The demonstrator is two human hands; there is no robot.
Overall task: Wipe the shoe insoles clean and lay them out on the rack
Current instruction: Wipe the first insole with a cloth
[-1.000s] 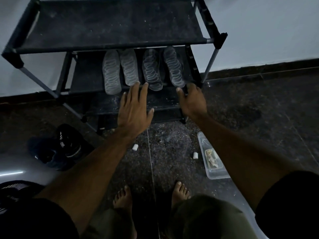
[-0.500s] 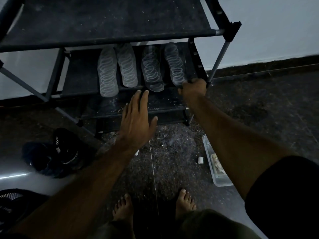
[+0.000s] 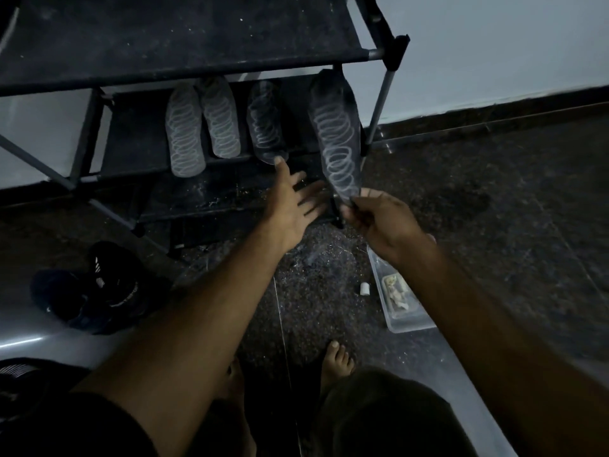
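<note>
A black shoe rack (image 3: 184, 65) stands against the wall. On its middle shelf lie three insoles with pale loop patterns: two light ones (image 3: 184, 136) (image 3: 221, 122) and a darker one (image 3: 266, 125). My right hand (image 3: 379, 222) pinches the near end of a fourth, dark insole (image 3: 337, 136), which is lifted off the shelf and slants toward me. My left hand (image 3: 293, 202) is open, fingers spread, just below the third insole's near end and over the lower shelf.
Dark shoes (image 3: 95, 288) sit on the floor at the left. A clear plastic tray (image 3: 400, 300) with crumpled wipes lies at the right, a small white cap (image 3: 364, 288) beside it. My bare feet (image 3: 337, 361) stand on the speckled floor.
My right hand gripped the rightmost insole's near end and pulled it out and up from the shelf toward me. My left hand moved right and forward, staying open.
</note>
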